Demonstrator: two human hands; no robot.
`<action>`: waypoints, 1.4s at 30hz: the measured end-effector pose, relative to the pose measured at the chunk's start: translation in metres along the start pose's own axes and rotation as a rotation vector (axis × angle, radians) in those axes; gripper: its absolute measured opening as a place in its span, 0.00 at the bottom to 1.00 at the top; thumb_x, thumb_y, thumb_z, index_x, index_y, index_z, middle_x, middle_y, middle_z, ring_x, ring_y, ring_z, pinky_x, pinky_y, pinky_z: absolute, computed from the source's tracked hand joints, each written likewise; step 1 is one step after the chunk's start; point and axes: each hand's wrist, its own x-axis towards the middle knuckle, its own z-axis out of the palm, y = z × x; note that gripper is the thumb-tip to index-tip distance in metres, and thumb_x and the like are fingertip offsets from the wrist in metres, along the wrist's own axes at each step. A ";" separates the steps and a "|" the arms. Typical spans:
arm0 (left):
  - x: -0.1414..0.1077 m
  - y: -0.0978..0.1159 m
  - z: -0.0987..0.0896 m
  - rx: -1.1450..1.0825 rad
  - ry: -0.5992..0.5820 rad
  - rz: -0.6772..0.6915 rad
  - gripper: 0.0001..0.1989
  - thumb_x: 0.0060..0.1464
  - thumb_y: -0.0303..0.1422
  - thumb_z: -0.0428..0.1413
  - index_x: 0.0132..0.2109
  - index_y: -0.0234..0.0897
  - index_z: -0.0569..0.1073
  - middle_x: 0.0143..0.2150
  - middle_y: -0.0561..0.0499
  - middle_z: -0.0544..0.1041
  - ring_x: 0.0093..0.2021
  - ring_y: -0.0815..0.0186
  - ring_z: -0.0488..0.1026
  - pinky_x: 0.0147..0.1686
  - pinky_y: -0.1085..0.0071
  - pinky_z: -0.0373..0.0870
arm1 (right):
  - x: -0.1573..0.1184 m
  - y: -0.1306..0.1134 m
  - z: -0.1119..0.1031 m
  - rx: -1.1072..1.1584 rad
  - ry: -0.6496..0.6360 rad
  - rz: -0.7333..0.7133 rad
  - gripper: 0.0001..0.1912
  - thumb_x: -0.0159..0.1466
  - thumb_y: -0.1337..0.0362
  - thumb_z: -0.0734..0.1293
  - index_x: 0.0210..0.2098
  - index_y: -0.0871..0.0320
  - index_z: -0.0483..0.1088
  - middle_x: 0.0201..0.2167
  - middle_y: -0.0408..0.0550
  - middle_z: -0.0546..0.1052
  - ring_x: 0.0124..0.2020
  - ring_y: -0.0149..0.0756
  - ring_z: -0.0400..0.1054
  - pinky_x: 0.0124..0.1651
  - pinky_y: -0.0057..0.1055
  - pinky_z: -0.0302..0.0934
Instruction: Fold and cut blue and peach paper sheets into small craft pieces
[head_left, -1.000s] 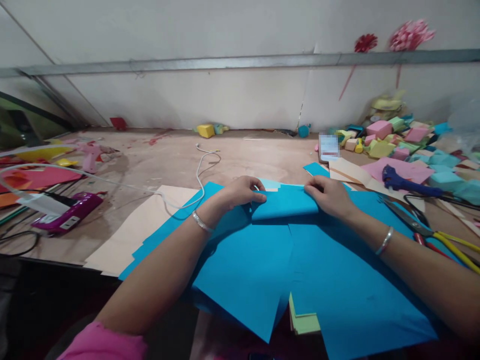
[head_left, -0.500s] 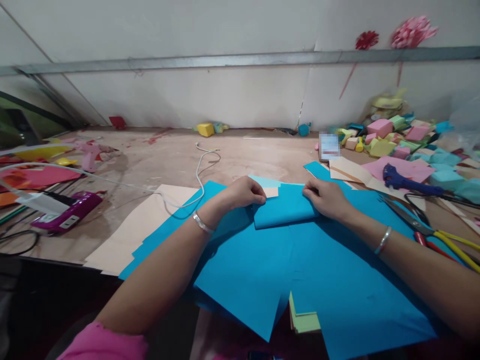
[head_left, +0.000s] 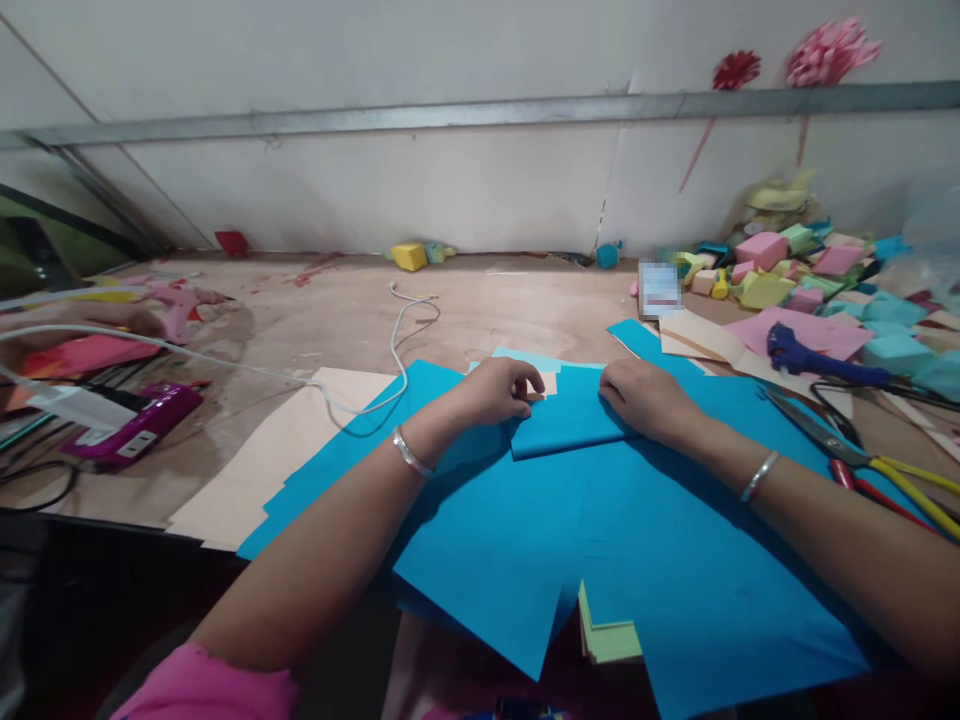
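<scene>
The left hand [head_left: 501, 392] is at the left end of a folded blue sheet [head_left: 570, 418], thumb and forefinger apart. The right hand [head_left: 646, 398] rests on the right end of the same sheet, fingers curled; whether it pinches the paper cannot be told. The folded sheet lies between the hands, fold toward the person, on top of large blue sheets [head_left: 487, 520] spread over the near edge of the surface [head_left: 330, 310]. Pale green sheets [head_left: 615, 642] show at a notch in the blue sheets' near edge. Beige sheets [head_left: 270, 455] protrude at left. At far right, a translucent plastic bag [head_left: 934, 215] stands behind a heap of folded paper blocks [head_left: 761, 250]; its contents are too blurred to identify. A purple power strip [head_left: 154, 425] at left holds a white plug [head_left: 82, 412]; its pale patch [head_left: 139, 443] is too small to read. A phone-like device [head_left: 660, 290] near the heap shows a pale display whose text is pixelated and illegible. Scissors [head_left: 817, 425] lie beside the right forearm, near a blue glue gun [head_left: 825, 368].
</scene>
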 end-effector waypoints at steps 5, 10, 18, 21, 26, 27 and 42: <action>-0.001 -0.001 0.002 0.010 -0.063 0.111 0.19 0.41 0.18 0.59 0.37 0.45 0.84 0.31 0.53 0.74 0.30 0.67 0.69 0.30 0.75 0.61 | 0.002 0.002 0.001 -0.021 -0.017 -0.043 0.09 0.64 0.70 0.61 0.28 0.57 0.69 0.31 0.54 0.77 0.37 0.44 0.70 0.38 0.35 0.58; -0.001 -0.005 0.003 0.045 -0.090 0.209 0.21 0.45 0.17 0.55 0.39 0.45 0.84 0.30 0.51 0.74 0.27 0.68 0.66 0.29 0.73 0.60 | 0.003 0.003 0.000 -0.028 -0.037 -0.044 0.09 0.63 0.70 0.61 0.28 0.57 0.69 0.30 0.52 0.76 0.35 0.42 0.69 0.37 0.34 0.58; -0.003 0.005 0.009 0.160 -0.073 0.400 0.18 0.42 0.13 0.52 0.32 0.38 0.80 0.41 0.47 0.75 0.40 0.62 0.71 0.39 0.70 0.66 | 0.004 -0.001 -0.005 -0.049 -0.089 -0.042 0.09 0.64 0.70 0.60 0.29 0.59 0.69 0.31 0.52 0.75 0.36 0.40 0.68 0.38 0.32 0.56; -0.004 0.008 0.010 0.261 -0.150 0.491 0.19 0.45 0.13 0.49 0.38 0.34 0.78 0.43 0.46 0.76 0.42 0.63 0.72 0.42 0.70 0.67 | 0.004 -0.002 -0.006 -0.058 -0.112 -0.033 0.09 0.65 0.71 0.60 0.31 0.60 0.70 0.32 0.53 0.76 0.37 0.40 0.68 0.39 0.32 0.56; 0.002 0.015 0.021 0.597 -0.085 0.508 0.12 0.61 0.24 0.50 0.46 0.37 0.77 0.42 0.47 0.75 0.41 0.62 0.73 0.37 0.69 0.66 | 0.005 -0.004 -0.009 -0.071 -0.137 -0.018 0.09 0.65 0.71 0.60 0.32 0.61 0.71 0.34 0.55 0.76 0.39 0.41 0.68 0.41 0.32 0.55; 0.003 0.017 0.024 0.669 -0.068 0.496 0.11 0.63 0.27 0.51 0.47 0.38 0.77 0.41 0.47 0.75 0.40 0.62 0.73 0.35 0.69 0.64 | 0.005 -0.005 -0.009 -0.074 -0.140 -0.014 0.09 0.65 0.71 0.60 0.32 0.62 0.71 0.34 0.55 0.76 0.39 0.42 0.69 0.41 0.32 0.55; -0.011 0.023 0.038 0.952 0.011 0.654 0.15 0.61 0.25 0.47 0.52 0.40 0.70 0.41 0.46 0.71 0.34 0.61 0.67 0.26 0.67 0.56 | 0.007 0.004 -0.008 -0.026 -0.159 -0.101 0.08 0.67 0.70 0.59 0.33 0.60 0.68 0.35 0.53 0.74 0.39 0.40 0.66 0.41 0.30 0.54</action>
